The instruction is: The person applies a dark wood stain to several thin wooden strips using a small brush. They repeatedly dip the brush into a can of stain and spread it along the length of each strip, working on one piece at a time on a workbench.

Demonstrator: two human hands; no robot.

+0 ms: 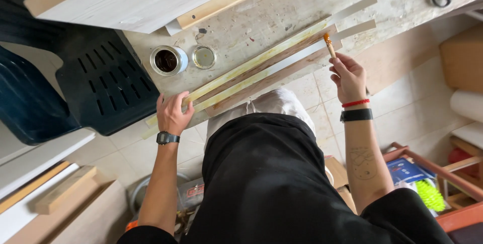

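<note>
Your right hand point(348, 77) pinches a small brush point(329, 45), its bristles touching the far white strip point(282, 65) just beyond your fingertips. Your left hand point(172, 114) presses flat, fingers spread, on the strips' near end; an open can point(167, 60) sits just past those fingers.

One head-worn camera looks steeply down, close over the person's own torso, at the workbench point(282, 7) edge from ten to two o'clock.

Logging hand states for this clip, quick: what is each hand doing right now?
Left hand: open, pressing flat on the strips.
Right hand: closed on a small brush, its tip on a strip.
</note>
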